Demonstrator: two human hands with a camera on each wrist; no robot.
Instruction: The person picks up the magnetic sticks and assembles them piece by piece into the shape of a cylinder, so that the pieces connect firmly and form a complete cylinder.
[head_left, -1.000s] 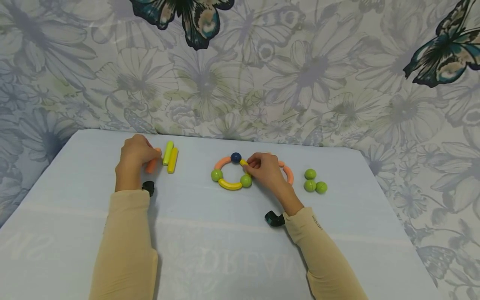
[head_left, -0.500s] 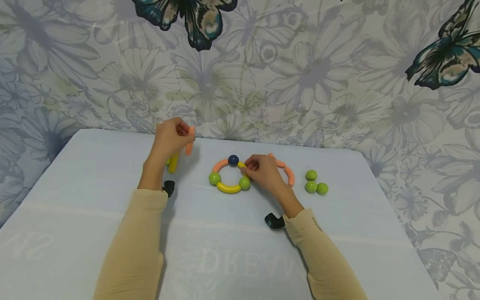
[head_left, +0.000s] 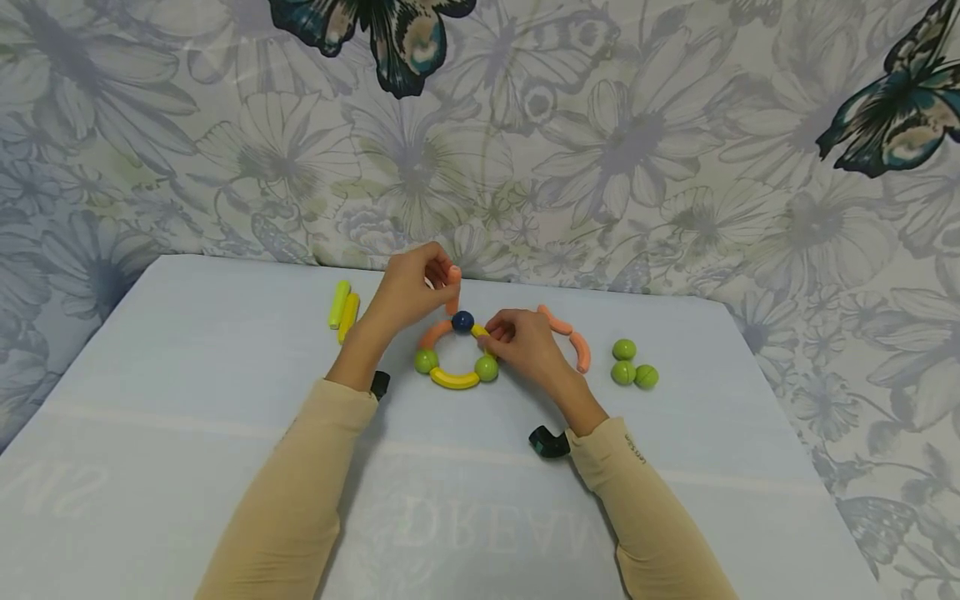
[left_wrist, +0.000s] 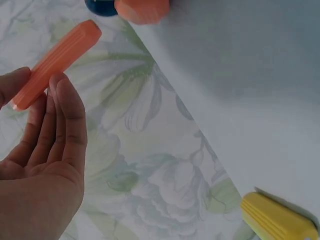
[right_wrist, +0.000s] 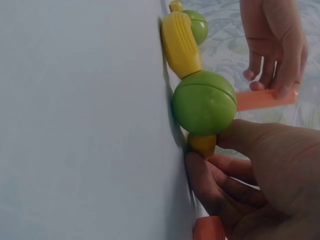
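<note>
In the head view my left hand (head_left: pixel 412 287) pinches an orange rod (head_left: pixel 453 287), held upright just above the dark blue ball (head_left: pixel 462 322). That ball belongs to a ring of pieces: an orange curved piece (head_left: pixel 433 335), a left green ball (head_left: pixel 426 361), a yellow curved piece (head_left: pixel 455 380) and a right green ball (head_left: pixel 487 367). On the ring's right side my right hand (head_left: pixel 528 342) pinches another yellow piece (right_wrist: pixel 202 145), partly hidden by its fingers. The left wrist view shows the orange rod (left_wrist: pixel 57 65) between thumb and fingertips, with ridges along its side.
Two yellow rods (head_left: pixel 348 317) lie left of the ring. Orange curved pieces (head_left: pixel 580 352) lie just beyond my right hand, and three loose green balls (head_left: pixel 623 372) are farther right. The white table (head_left: pixel 450 483) ends at a wall with floral paper (head_left: pixel 637 150).
My left hand has lifted the orange rod from beside the yellow rods and carried it right to the ring's top. My right hand keeps its pinch, nearly still.
</note>
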